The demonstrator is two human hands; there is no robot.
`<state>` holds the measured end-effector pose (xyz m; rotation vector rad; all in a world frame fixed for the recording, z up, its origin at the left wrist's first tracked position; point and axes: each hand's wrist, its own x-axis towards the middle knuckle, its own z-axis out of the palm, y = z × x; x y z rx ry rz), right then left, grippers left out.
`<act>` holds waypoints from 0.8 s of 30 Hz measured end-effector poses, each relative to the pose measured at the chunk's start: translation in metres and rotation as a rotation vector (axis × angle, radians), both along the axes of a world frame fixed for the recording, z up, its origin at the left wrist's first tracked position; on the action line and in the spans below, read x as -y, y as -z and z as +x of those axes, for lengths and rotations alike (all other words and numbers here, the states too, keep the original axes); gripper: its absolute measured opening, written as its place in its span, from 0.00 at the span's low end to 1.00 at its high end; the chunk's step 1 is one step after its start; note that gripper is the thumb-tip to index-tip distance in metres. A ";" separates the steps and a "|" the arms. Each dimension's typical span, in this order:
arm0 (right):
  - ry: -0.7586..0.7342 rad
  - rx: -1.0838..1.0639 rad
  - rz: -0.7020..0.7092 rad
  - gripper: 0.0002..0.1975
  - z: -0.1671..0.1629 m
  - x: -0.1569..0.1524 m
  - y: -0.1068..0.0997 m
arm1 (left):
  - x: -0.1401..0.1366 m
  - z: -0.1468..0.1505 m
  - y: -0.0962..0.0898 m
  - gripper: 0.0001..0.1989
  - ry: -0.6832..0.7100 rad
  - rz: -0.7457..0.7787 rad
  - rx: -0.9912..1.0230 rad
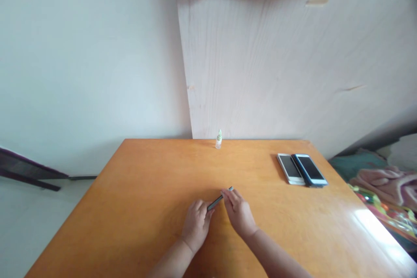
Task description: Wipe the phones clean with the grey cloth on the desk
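My left hand (196,225) is closed around the lower left end of a slim, dark, straight object (215,203) with a pale edge. It looks like a bar or something flat seen edge-on; its kind cannot be made out. Near the other end, the fingers of my right hand (239,215) pinch it from the right, and a light tip sticks out beyond them. The object slants up to the right, just above the wooden table (156,191). Parts of it are hidden by my fingers.
A small clear bottle (218,140) with a pale green cap stands at the table's back edge. On the right lie a white phone (289,168) and a blue-edged phone (311,169) side by side. Beyond the right edge are a pink blanket (384,184) and colourful items.
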<state>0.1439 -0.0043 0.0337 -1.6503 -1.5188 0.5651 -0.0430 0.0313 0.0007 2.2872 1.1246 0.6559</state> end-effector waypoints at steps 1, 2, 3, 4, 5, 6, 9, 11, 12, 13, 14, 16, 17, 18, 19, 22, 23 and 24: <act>0.066 0.016 -0.017 0.18 0.006 -0.004 -0.001 | 0.000 0.000 0.000 0.14 -0.011 0.001 -0.001; 0.110 0.033 -0.033 0.19 0.010 -0.008 -0.001 | 0.000 0.001 -0.001 0.14 -0.023 0.004 -0.004; 0.122 0.048 -0.043 0.19 0.010 -0.009 -0.002 | 0.001 0.001 -0.001 0.14 -0.031 0.006 -0.007; 0.104 0.057 -0.044 0.19 0.006 -0.009 -0.003 | 0.001 0.001 -0.001 0.14 -0.032 0.005 -0.010; 0.059 0.060 -0.041 0.19 -0.002 -0.006 -0.004 | 0.001 0.001 -0.001 0.14 -0.030 0.004 -0.012; -0.007 0.058 -0.037 0.19 -0.012 -0.003 -0.005 | 0.001 0.001 0.000 0.13 -0.024 0.001 -0.013; -0.207 0.040 -0.047 0.19 -0.040 0.008 -0.007 | 0.002 0.000 0.002 0.14 -0.002 -0.008 -0.008; -0.226 0.040 -0.061 0.19 -0.041 0.007 -0.008 | 0.002 0.000 0.004 0.14 -0.002 -0.005 -0.013; -0.189 0.042 -0.066 0.19 -0.034 0.003 -0.008 | 0.003 0.000 0.004 0.14 -0.004 -0.001 -0.019; -0.128 0.045 -0.072 0.19 -0.024 -0.001 -0.009 | 0.003 0.000 0.004 0.14 -0.010 0.004 -0.024; -0.054 0.052 -0.081 0.19 -0.012 -0.007 -0.009 | 0.003 0.000 0.004 0.14 -0.017 0.010 -0.028; 0.089 0.078 -0.109 0.20 0.011 -0.018 -0.010 | 0.003 0.001 0.003 0.13 -0.037 0.021 -0.027; 0.137 0.096 -0.122 0.20 0.019 -0.021 -0.010 | 0.003 0.002 0.003 0.13 -0.050 0.025 -0.024; 0.162 0.113 -0.131 0.21 0.021 -0.022 -0.010 | 0.003 0.002 0.003 0.13 -0.057 0.024 -0.022; 0.160 0.126 -0.134 0.21 0.018 -0.021 -0.010 | 0.003 0.002 0.003 0.14 -0.056 0.021 -0.022; 0.019 0.129 -0.111 0.19 -0.012 -0.008 -0.009 | 0.003 0.002 0.003 0.15 -0.027 0.009 -0.034; -0.053 0.125 -0.100 0.18 -0.024 -0.002 -0.009 | 0.003 0.001 0.003 0.16 -0.016 0.006 -0.039; -0.115 0.126 -0.093 0.17 -0.034 0.002 -0.009 | 0.003 0.001 0.003 0.17 -0.008 0.003 -0.043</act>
